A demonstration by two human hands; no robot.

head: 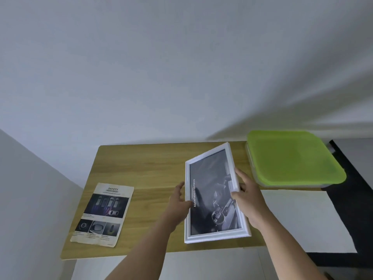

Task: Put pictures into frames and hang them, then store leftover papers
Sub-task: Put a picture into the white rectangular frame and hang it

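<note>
A white picture frame [229,158] with a dark grey car-interior picture in it is held tilted above the wooden table [141,164]. My left hand [179,199] grips its left edge, thumb on the front. On the right edge, my right hand [248,197] holds the frame with fingers curled over the rim. A loose printed sheet headed "SAFETY" [103,215] lies flat on the left part of the table, apart from both hands.
A clear box with a green lid [292,158] stands at the table's back right corner, overhanging the edge. A plain white wall [181,67] rises behind the table. A black strip of floor or furniture [355,199] runs along the right.
</note>
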